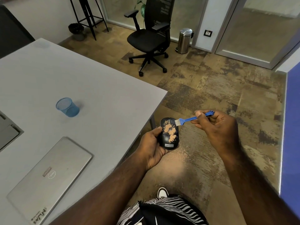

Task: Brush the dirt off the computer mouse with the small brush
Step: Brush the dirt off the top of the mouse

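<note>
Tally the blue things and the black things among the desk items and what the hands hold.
Blue: 2, mesh pen cup and small brush
Black: 1, computer mouse
Total: 3

Left hand (152, 147) cupped palm-up, right hand (217, 125) pinched, both forearms extended.

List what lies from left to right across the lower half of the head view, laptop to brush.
Laptop → blue mesh cup → left hand → computer mouse → small brush → right hand.
</note>
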A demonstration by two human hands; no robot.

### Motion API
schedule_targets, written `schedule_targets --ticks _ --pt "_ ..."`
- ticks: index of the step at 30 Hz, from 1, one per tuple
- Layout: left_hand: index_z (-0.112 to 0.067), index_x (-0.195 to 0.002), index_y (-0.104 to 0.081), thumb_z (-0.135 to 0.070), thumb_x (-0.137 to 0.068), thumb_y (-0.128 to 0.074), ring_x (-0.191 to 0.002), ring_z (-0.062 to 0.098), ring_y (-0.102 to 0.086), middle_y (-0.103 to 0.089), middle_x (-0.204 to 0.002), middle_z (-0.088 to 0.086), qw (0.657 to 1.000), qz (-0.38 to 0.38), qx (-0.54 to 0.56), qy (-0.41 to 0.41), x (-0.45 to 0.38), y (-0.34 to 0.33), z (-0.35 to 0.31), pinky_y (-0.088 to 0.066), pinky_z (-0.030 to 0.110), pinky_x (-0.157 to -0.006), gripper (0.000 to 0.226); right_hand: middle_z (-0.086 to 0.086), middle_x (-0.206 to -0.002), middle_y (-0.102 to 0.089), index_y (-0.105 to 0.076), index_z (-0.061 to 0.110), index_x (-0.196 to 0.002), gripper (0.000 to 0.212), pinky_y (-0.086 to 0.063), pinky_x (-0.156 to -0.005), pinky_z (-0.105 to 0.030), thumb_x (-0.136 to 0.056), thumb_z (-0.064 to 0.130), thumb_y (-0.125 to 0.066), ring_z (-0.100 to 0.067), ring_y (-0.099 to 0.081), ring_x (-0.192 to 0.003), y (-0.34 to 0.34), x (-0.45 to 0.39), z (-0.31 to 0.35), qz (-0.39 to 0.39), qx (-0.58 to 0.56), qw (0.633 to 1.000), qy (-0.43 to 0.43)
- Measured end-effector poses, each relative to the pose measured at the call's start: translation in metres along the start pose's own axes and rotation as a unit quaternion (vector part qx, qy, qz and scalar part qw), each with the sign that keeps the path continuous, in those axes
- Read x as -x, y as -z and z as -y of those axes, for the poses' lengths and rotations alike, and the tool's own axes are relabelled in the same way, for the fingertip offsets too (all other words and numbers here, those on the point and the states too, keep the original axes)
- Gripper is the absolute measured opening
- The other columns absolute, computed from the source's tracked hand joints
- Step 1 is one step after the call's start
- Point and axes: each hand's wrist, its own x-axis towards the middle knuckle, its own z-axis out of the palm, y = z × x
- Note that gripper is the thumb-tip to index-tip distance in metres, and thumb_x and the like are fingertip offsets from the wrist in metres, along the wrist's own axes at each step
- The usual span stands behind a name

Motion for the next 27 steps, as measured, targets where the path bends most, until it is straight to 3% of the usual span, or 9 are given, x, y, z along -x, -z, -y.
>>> schedule_targets --ticks 4,8,11,15,19,23,27 --pt "0.0 -0.123 -0.053 -0.022 -0.102 -0.033 -0.102 0.039 -0.059 -0.064 -0.111 0.024 1.0 -0.002 -0.01 0.001 0.001 -0.002 0.0 -0.053 0.049 -0.082 0.037 0.012 -0.073 -0.076 -0.072 0.032 -0.098 0.013 -0.065 -0.065 -0.042 -0.092 0.02 -0.072 -0.015 -0.078 -0.072 -0.002 0.0 -0.001 0.0 0.055 0.998 0.006" --pt "0.001 -0.124 -0.053 -0.022 -0.102 -0.033 -0.106 0.041 -0.058 -0.064 -0.112 0.025 1.0 -0.003 -0.007 -0.001 0.001 -0.003 0.0 -0.051 0.051 -0.086 0.038 0.009 -0.076 -0.077 -0.071 0.034 -0.094 0.015 -0.065 -0.064 -0.042 -0.092 0.019 -0.072 -0.014 -0.078 -0.072 -0.002 0.0 0.003 0.004 0.036 0.999 0.024" --pt "0.0 -0.123 -0.054 -0.021 -0.102 -0.033 -0.103 0.039 -0.06 -0.066 -0.108 0.024 1.0 -0.005 -0.013 -0.006 0.0 -0.003 0.0 -0.05 0.051 -0.087 0.037 0.001 -0.073 -0.076 -0.071 0.036 -0.094 0.012 -0.06 -0.058 -0.057 -0.092 0.024 -0.071 -0.031 -0.076 -0.068 -0.004 0.0 0.002 0.004 0.074 0.997 0.03" --pt "0.001 -0.125 -0.053 -0.021 -0.101 -0.033 -0.099 0.037 -0.061 -0.066 -0.107 0.023 1.0 -0.002 -0.013 -0.007 0.001 -0.004 -0.001 -0.049 0.052 -0.089 0.038 0.016 -0.076 -0.076 -0.07 0.04 -0.093 0.017 -0.065 -0.064 -0.041 -0.092 0.023 -0.072 -0.01 -0.077 -0.072 -0.004 -0.002 0.006 -0.009 0.049 0.998 0.028" --pt "0.001 -0.125 -0.054 -0.023 -0.101 -0.032 -0.096 0.033 -0.061 -0.059 -0.124 0.028 1.0 0.01 -0.011 -0.002 0.003 -0.004 -0.002 -0.048 0.049 -0.088 0.041 0.007 -0.075 -0.075 -0.072 0.028 -0.101 0.011 -0.063 -0.06 -0.051 -0.093 0.021 -0.071 -0.022 -0.077 -0.069 -0.004 -0.004 0.004 -0.005 0.083 0.996 0.024" --pt "0.001 -0.128 -0.054 -0.025 -0.099 -0.032 -0.092 0.032 -0.061 -0.057 -0.124 0.029 0.999 0.036 -0.001 0.006 0.003 -0.002 -0.004 -0.047 0.046 -0.088 0.044 0.013 -0.082 -0.075 -0.072 0.025 -0.101 0.015 -0.063 -0.064 -0.026 -0.092 0.013 -0.071 -0.007 -0.077 -0.073 0.0 -0.006 0.008 -0.007 0.016 1.0 0.012" --pt "0.001 -0.122 -0.058 -0.027 -0.098 -0.034 -0.091 0.034 -0.062 -0.062 -0.113 0.027 0.998 0.057 0.015 0.011 0.0 0.0 -0.003 -0.047 0.046 -0.09 0.044 0.006 -0.077 -0.077 -0.073 0.018 -0.101 0.012 -0.061 -0.064 -0.02 -0.093 0.01 -0.07 -0.009 -0.078 -0.073 -0.001 -0.003 0.012 -0.005 -0.028 1.0 -0.002"
